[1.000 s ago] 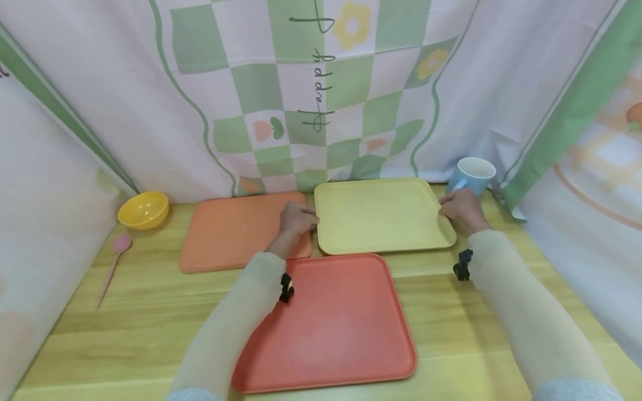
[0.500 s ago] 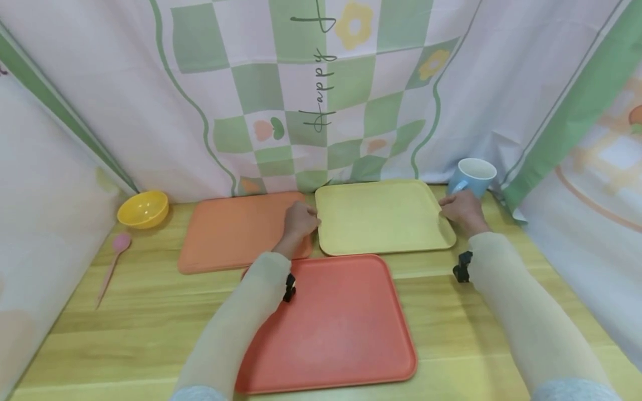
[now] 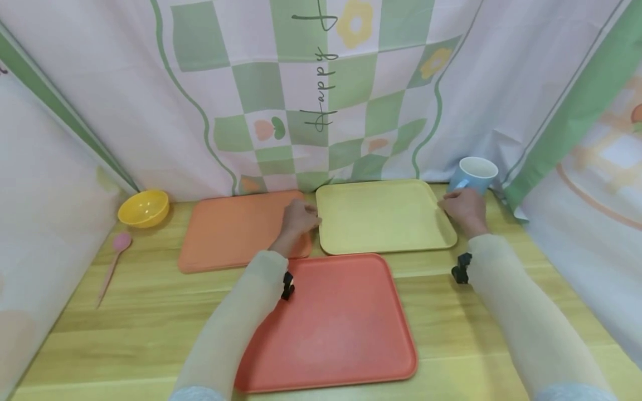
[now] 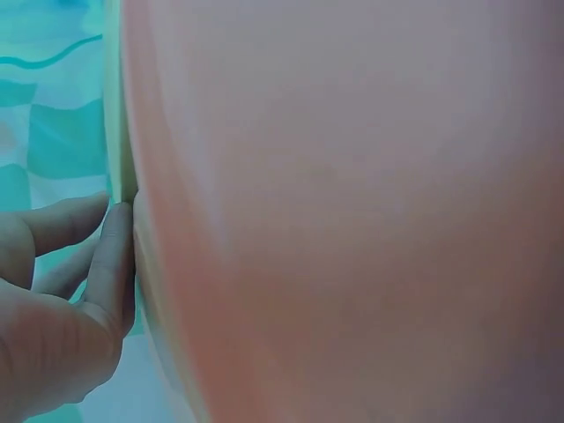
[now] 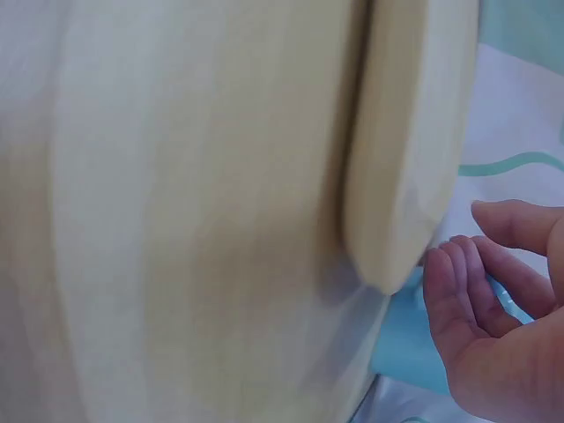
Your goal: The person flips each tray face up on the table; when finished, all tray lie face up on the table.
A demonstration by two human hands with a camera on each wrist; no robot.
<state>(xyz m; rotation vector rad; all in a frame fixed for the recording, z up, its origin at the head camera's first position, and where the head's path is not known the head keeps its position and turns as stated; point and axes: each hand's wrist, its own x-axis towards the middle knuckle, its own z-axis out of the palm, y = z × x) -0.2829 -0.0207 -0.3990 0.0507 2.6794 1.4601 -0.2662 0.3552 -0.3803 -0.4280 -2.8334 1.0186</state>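
Observation:
A yellow tray (image 3: pixel 383 217) lies flat at the back of the table, between my hands. My left hand (image 3: pixel 297 218) reaches over the right end of an orange tray (image 3: pixel 236 229) and touches the yellow tray's left edge with nearly straight fingers. At the opposite edge is my right hand (image 3: pixel 465 210), its fingertips against the rim; in the right wrist view the thumb stands apart from the other fingers (image 5: pixel 458 286). Just behind the right hand stands a light blue mug (image 3: pixel 476 172). A red tray (image 3: pixel 331 323) lies nearest me, partly under my left forearm.
A yellow bowl (image 3: pixel 144 209) sits at the back left corner, with a pink spoon (image 3: pixel 112 267) in front of it. A patterned curtain (image 3: pixel 301 100) hangs right behind the trays, and more cloth encloses both sides of the wooden table (image 3: pixel 150 340).
My left hand has shifted very slightly to the right along with the sleeve. The right hand and the trays look almost unmoved.

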